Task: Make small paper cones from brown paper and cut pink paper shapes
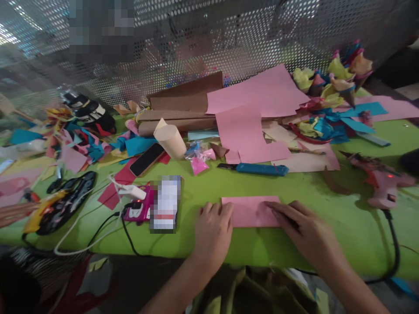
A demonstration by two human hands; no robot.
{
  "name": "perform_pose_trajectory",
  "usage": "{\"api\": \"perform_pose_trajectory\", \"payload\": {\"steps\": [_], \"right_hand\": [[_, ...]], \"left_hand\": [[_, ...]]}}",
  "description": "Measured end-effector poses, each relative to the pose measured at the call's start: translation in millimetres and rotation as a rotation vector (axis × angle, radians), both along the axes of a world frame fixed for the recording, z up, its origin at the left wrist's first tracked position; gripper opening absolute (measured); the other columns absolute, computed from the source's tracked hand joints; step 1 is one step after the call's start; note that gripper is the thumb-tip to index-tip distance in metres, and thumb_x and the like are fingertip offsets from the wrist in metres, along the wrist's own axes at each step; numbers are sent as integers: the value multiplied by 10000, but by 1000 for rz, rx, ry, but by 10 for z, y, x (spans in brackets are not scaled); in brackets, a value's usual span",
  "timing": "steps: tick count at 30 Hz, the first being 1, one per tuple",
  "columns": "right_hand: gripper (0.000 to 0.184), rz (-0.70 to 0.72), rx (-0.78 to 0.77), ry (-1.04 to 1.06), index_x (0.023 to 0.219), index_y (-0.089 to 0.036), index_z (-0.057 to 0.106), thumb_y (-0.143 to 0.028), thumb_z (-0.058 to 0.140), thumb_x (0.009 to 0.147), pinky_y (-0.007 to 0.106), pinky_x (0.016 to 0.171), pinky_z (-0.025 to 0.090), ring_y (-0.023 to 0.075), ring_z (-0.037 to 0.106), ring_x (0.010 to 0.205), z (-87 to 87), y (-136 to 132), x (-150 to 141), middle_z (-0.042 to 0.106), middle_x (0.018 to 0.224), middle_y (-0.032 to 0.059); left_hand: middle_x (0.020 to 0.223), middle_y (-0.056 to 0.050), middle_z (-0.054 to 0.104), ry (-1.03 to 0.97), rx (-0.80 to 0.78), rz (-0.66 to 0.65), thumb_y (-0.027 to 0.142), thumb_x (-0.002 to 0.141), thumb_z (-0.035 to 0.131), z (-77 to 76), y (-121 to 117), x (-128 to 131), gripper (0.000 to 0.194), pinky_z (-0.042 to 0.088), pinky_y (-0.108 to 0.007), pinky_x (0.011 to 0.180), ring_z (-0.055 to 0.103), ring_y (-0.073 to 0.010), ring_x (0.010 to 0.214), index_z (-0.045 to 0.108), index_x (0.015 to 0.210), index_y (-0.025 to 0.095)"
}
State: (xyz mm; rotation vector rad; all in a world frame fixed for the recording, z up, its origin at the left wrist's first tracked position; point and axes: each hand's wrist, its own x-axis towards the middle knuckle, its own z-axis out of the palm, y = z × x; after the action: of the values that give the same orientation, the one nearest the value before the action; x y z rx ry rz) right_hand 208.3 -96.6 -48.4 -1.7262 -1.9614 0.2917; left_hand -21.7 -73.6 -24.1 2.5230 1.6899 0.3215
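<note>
A folded piece of pink paper (250,212) lies flat on the green table in front of me. My left hand (214,231) is at its left end, fingers curled and the thumb on the paper. At the right end, my right hand (299,222) grips the paper between thumb and fingers. Just beyond lies a blue box cutter (262,169) with its dark blade pointing left. Left of my left hand is a phone with a blurred screen (165,205). Part of each hand's grip is hidden under the fingers.
A pink glue gun (386,185) with a glowing light and black cord is at the right. A power strip (139,209) with cables sits left. Pink sheets (255,96), a paper roll (172,141) and paper flowers (342,80) line the back. Another person's hand (16,213) is at far left.
</note>
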Motion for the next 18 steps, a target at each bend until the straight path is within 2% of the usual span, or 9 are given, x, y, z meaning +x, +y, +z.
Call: {"api": "perform_pose_trajectory", "payload": {"steps": [2, 4, 6, 8, 10, 13, 18], "right_hand": [[388, -25, -3, -62, 1135, -295, 768, -410, 415, 1024, 300, 520, 466, 180, 643, 592, -4, -12, -14, 679, 788, 47], [382, -35, -6, -114, 1158, -303, 756, -413, 417, 1022, 302, 522, 449, 182, 631, 596, -9, -21, -23, 673, 806, 47], [378, -34, -14, -137, 1186, -307, 742, -410, 417, 1023, 301, 527, 441, 186, 630, 614, -11, -26, -28, 675, 827, 49], [372, -37, -9, -140, 1195, -304, 737, -397, 422, 1021, 301, 542, 443, 189, 632, 630, -8, -28, -34, 673, 829, 49], [366, -44, -2, -141, 1184, -297, 741, -382, 427, 1016, 303, 557, 446, 190, 628, 636, -5, -30, -42, 669, 830, 53], [363, -44, -6, -147, 1153, -292, 750, -372, 424, 1014, 309, 566, 444, 197, 623, 636, -13, -26, -51, 657, 826, 55], [349, -35, -25, -80, 1155, -302, 755, -371, 441, 1019, 305, 584, 465, 193, 635, 654, -37, 20, -12, 657, 844, 46]], "left_hand": [[884, -41, 668, 33, 41, -8, 118, 913, 635, -7, -10, -2, 196, 475, -348, 705, 589, -232, 848, 655, 1081, 219], [1020, -61, 663, 50, 114, -48, 97, 916, 631, -19, -6, -3, 285, 489, -345, 758, 586, -226, 910, 646, 1165, 233], [1145, -65, 643, 59, 156, -169, 67, 924, 611, -24, 13, -8, 355, 495, -338, 812, 584, -217, 977, 634, 1219, 262], [1142, -50, 643, 68, 115, -325, 74, 944, 587, -12, 35, -22, 340, 501, -322, 828, 583, -205, 996, 637, 1217, 271], [1106, -43, 650, 81, 39, -420, 99, 964, 561, 19, 41, -43, 328, 509, -315, 844, 581, -201, 1016, 626, 1247, 252], [1203, -63, 630, 96, -37, -449, 179, 968, 571, 78, -7, -68, 430, 512, -345, 897, 556, -222, 1102, 546, 1390, 253], [1314, -98, 560, 101, -30, -427, 474, 943, 619, 119, -137, -53, 589, 498, -409, 944, 509, -277, 1185, 459, 1494, 339]]}}
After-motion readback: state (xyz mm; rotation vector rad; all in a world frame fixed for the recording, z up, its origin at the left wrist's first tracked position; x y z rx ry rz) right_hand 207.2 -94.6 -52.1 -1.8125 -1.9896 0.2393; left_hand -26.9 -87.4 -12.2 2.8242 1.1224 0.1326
